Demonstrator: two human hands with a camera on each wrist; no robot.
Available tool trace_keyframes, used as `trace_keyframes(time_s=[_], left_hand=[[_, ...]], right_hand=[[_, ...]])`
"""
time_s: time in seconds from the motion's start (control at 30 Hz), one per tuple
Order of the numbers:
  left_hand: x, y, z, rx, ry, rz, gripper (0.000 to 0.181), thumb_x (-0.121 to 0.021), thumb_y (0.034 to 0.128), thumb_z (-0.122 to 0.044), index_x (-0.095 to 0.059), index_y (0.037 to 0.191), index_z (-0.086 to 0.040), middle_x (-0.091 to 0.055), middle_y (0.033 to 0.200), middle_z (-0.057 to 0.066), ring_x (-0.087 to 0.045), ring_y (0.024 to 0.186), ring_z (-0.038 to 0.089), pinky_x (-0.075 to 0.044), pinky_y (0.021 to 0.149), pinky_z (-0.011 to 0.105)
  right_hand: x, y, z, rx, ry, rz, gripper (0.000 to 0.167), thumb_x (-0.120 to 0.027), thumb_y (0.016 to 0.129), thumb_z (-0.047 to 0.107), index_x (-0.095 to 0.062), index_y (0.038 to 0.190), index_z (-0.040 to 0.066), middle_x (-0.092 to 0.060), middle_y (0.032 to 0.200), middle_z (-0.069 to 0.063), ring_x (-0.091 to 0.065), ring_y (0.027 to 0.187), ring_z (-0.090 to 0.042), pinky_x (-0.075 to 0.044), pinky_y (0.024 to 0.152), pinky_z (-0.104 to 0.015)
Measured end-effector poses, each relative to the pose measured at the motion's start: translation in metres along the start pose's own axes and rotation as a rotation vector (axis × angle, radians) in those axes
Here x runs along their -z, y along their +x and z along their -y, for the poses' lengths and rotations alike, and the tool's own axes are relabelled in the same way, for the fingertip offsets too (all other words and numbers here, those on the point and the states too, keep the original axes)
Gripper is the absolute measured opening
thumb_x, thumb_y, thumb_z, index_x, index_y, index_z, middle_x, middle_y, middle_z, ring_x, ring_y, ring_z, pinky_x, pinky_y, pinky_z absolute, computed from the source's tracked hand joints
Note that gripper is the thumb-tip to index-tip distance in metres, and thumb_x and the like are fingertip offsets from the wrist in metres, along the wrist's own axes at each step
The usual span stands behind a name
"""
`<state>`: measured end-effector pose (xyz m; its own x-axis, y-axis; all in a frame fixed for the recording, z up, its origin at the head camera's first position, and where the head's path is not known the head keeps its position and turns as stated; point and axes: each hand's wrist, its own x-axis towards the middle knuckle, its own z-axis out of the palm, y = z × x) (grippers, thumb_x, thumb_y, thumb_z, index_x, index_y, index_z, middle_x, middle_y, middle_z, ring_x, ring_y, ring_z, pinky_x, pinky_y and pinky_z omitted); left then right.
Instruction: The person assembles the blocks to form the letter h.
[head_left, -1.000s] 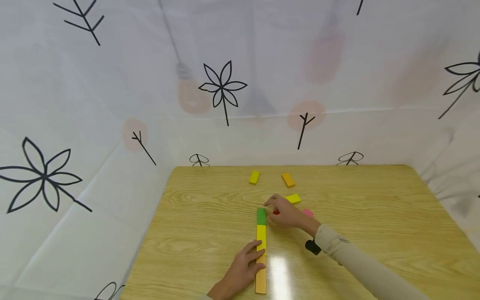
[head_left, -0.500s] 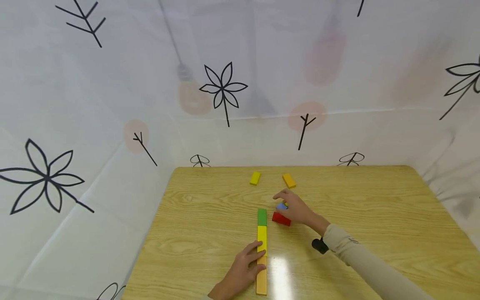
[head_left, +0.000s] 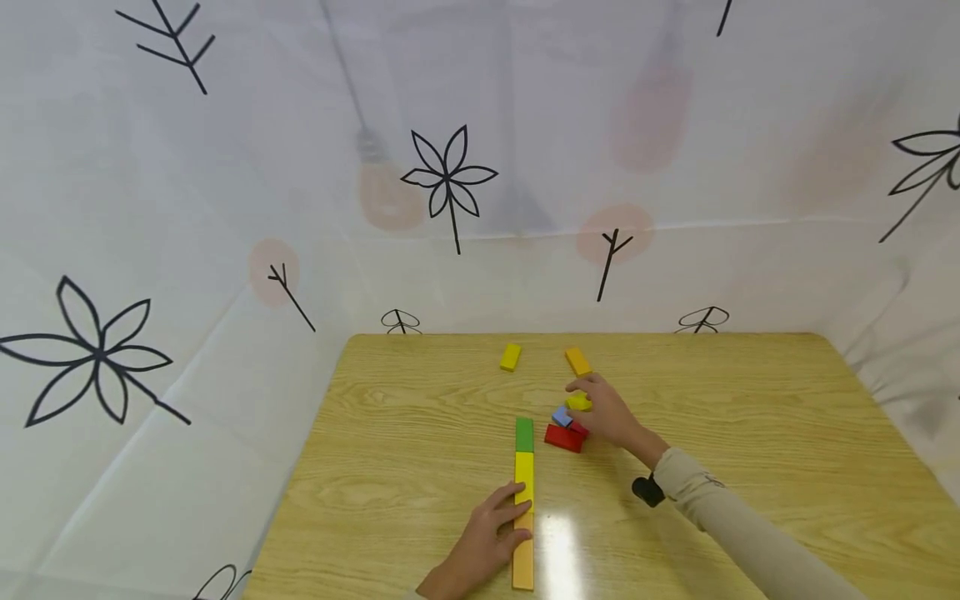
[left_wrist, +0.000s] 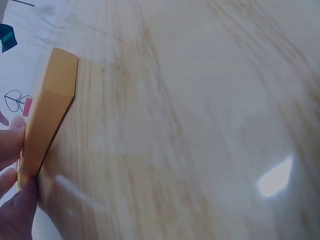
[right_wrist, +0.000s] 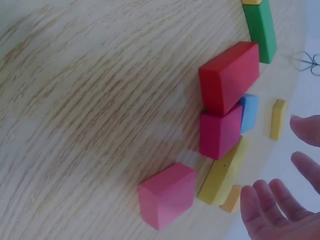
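Observation:
A green block (head_left: 524, 434), a yellow block (head_left: 524, 467) and an orange block (head_left: 522, 567) lie end to end in a straight row. My left hand (head_left: 478, 540) rests its fingers on the yellow and orange ones. In the left wrist view, fingertips touch the orange block (left_wrist: 52, 105) near its far end. Right of the row, my right hand (head_left: 609, 414) hovers by a loose yellow block (head_left: 577, 402), fingers apart and holding nothing. Close by are a red block (head_left: 562, 438), a magenta block (head_left: 579, 428) and a blue block (head_left: 562, 416). The right wrist view also shows a pink block (right_wrist: 167, 195).
Toward the back of the wooden table (head_left: 390, 450) lie another yellow block (head_left: 510, 357) and another orange block (head_left: 577, 361). A white patterned cloth (head_left: 525, 275) hangs behind the table and at its sides.
My right hand has moved from beside the green block toward the back right, uncovering the red, blue and magenta blocks. The left hand has stayed on the row.

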<state>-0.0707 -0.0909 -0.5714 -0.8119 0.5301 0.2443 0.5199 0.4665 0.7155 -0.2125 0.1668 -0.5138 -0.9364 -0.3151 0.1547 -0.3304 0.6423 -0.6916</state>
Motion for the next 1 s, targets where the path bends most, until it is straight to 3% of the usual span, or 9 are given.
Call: trace_keyframes(time_s=[0.43, 0.7, 0.83, 1.0], left_hand=[[0.000, -0.002, 0.002, 0.016, -0.028, -0.008, 0.041, -0.061, 0.0921, -0.026, -0.062, 0.121, 0.003, -0.047, 0.138, 0.012, -0.044, 0.126, 0.036, -0.044, 0.098, 0.040], [0.000, 0.000, 0.001, 0.010, -0.049, -0.013, 0.040, -0.062, 0.0917, -0.025, -0.062, 0.120, 0.004, -0.047, 0.138, 0.013, -0.044, 0.126, 0.036, -0.043, 0.099, 0.040], [0.000, 0.001, 0.000, 0.008, -0.045, -0.014, 0.040, -0.063, 0.0912, -0.024, -0.062, 0.120, 0.004, -0.047, 0.137, 0.014, -0.044, 0.126, 0.037, -0.044, 0.099, 0.040], [0.001, 0.002, 0.000, 0.004, -0.040, -0.015, 0.040, -0.064, 0.0907, -0.023, -0.062, 0.120, 0.004, -0.047, 0.137, 0.014, -0.045, 0.126, 0.036, -0.044, 0.099, 0.039]], right_hand=[[-0.010, 0.003, -0.020, -0.140, -0.075, -0.089, 0.045, -0.074, 0.082, 0.019, -0.059, 0.117, -0.005, -0.048, 0.111, -0.026, -0.050, 0.093, -0.037, -0.049, 0.075, -0.049], [-0.016, 0.005, -0.023, -0.251, -0.166, -0.153, 0.052, -0.074, 0.081, 0.028, -0.055, 0.118, -0.003, -0.047, 0.108, -0.025, -0.045, 0.096, -0.040, -0.039, 0.071, -0.051], [-0.017, 0.007, -0.024, -0.295, -0.165, -0.148, 0.051, -0.071, 0.081, 0.028, -0.053, 0.117, -0.004, -0.047, 0.108, -0.025, -0.045, 0.096, -0.041, -0.037, 0.072, -0.052], [-0.017, 0.010, -0.025, -0.313, -0.114, -0.160, 0.050, -0.070, 0.079, 0.021, -0.051, 0.115, -0.008, -0.043, 0.108, -0.028, -0.041, 0.095, -0.041, -0.043, 0.070, -0.047]])
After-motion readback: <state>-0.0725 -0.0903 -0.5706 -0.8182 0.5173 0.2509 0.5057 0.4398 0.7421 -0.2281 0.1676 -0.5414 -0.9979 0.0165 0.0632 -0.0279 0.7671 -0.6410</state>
